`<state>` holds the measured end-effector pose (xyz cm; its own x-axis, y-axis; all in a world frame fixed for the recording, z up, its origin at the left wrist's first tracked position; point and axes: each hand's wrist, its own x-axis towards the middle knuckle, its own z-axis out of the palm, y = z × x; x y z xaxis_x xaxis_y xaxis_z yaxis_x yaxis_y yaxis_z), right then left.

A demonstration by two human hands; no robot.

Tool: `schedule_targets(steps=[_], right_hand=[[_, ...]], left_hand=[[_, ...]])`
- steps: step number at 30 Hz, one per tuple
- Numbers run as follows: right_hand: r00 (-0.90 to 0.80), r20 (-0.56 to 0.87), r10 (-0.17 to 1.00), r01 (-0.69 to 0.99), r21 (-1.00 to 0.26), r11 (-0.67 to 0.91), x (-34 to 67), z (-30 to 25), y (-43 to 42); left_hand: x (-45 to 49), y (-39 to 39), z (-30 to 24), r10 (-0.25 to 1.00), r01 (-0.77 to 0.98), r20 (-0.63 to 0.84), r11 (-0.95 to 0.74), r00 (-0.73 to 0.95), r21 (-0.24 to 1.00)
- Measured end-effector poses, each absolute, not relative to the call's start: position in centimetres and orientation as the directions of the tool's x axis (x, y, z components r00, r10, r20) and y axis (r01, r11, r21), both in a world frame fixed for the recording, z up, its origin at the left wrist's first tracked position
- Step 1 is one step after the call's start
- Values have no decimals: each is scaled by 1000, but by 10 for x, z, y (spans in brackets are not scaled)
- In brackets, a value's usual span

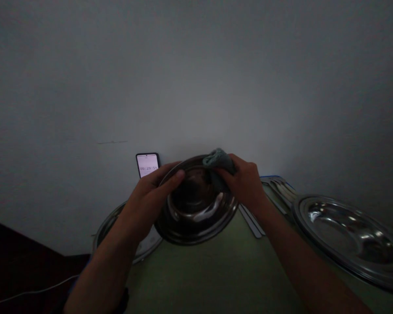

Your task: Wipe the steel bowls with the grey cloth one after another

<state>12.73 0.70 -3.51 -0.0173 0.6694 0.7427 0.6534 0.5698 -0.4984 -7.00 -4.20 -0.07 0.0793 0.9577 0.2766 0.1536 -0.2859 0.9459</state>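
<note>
A round, shiny metal dish (196, 222) with a wide rim is held up above the table, tilted so its hollow inside faces me. My left hand (147, 198) grips the dish's left rim, thumb over the inner side and fingers behind. In my right hand (247, 179) is a bunched grey-green cloth (219, 160), pressed against the dish's upper right rim. Part of the cloth hangs down inside the dish. The fingertips behind the rim are hidden.
Two-part metal dishes (340, 235) lie at the right, beside several forks (283, 189) and flat metal cutlery (252, 222). Behind my left hand, a phone (148, 163) showing a timer leans on the wall. Another round metal dish (101, 231) sits on the green table (209, 279), partly hidden by my left arm.
</note>
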Motion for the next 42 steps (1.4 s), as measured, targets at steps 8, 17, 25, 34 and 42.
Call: schedule_targets(steps=[8,17,25,34,42], right_hand=[[306,503,808,142,-864,484,91,-53,6],[157,356,921,-92,-923,373,100,-74,28],[-332,580,744,458,-590,664,136,-26,-1],[-143,774,617,540,-462,704,123,-25,-15],[298,464,834,124,-885,449,93,-61,8]], left_hand=[[-56,-40,-7,851,-177,352,-445,-391,878],[-73,-30,-18,894,140,427,-410,-132,901],[-91,-41,3,926,185,265,-320,267,929],[-79,-40,5,936,52,314,-326,161,944],[-59,-32,-3,775,-286,484,-611,-406,738]])
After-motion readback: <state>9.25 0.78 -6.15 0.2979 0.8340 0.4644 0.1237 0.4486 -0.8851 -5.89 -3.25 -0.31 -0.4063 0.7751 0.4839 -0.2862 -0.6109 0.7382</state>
